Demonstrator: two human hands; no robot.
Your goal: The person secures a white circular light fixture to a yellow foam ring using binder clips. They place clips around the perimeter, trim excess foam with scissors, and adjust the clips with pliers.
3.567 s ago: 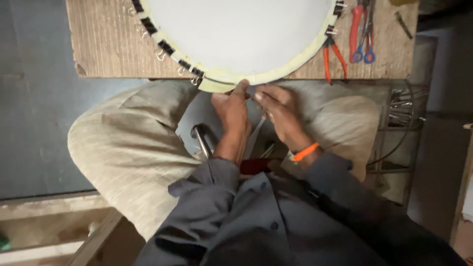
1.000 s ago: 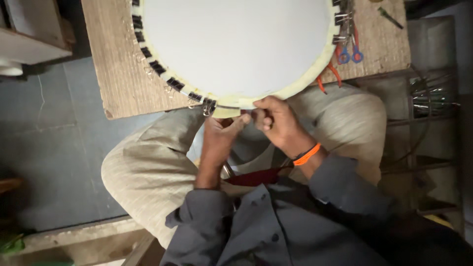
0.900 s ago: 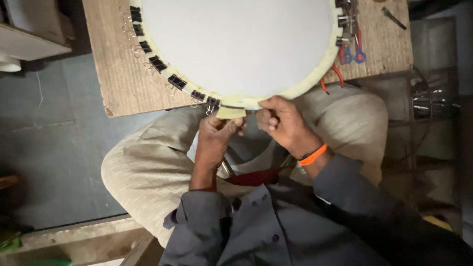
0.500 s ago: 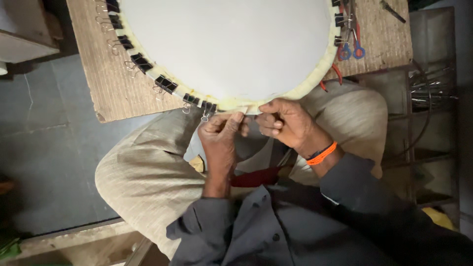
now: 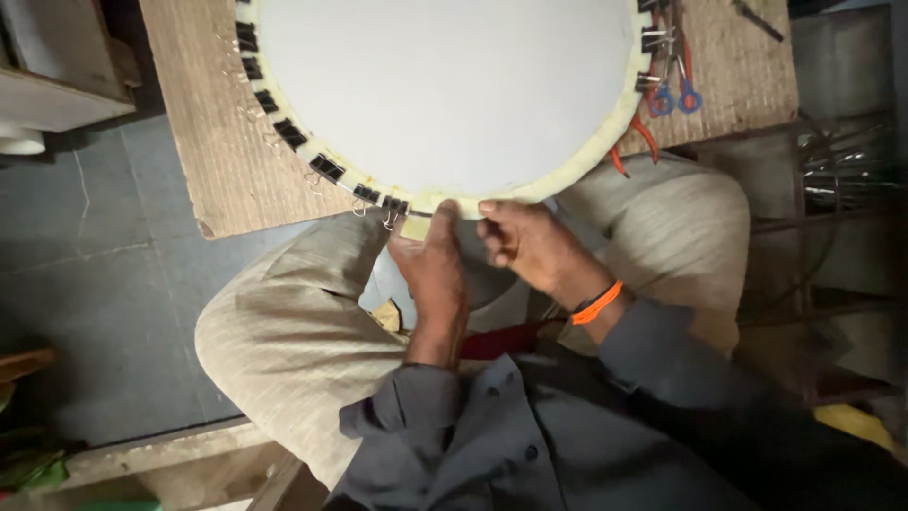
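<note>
A large round frame [image 5: 605, 132] with white fabric [image 5: 445, 85] stretched over it lies on a wooden board [image 5: 203, 142]. Its pale yellow rim carries several black binder clips [image 5: 326, 167] along the left and lower edge. My left hand [image 5: 432, 260] pinches the near rim just right of the last clip, thumb up against the edge. Beside it my right hand [image 5: 525, 244], an orange band [image 5: 596, 303] on its wrist, holds its fingers curled at the same rim. Whether it holds a clip is hidden.
Blue-handled scissors [image 5: 673, 93] and orange-handled pliers [image 5: 634, 142] lie at the frame's right edge on the board. My knees in beige trousers [image 5: 284, 331] sit under the board. Metal wire racks [image 5: 842, 161] stand to the right, a grey floor [image 5: 85, 284] to the left.
More clips now line the lower rim. The frame's near edge and both hands have shifted with the view; my hands stay together at the rim, slightly further right along it.
</note>
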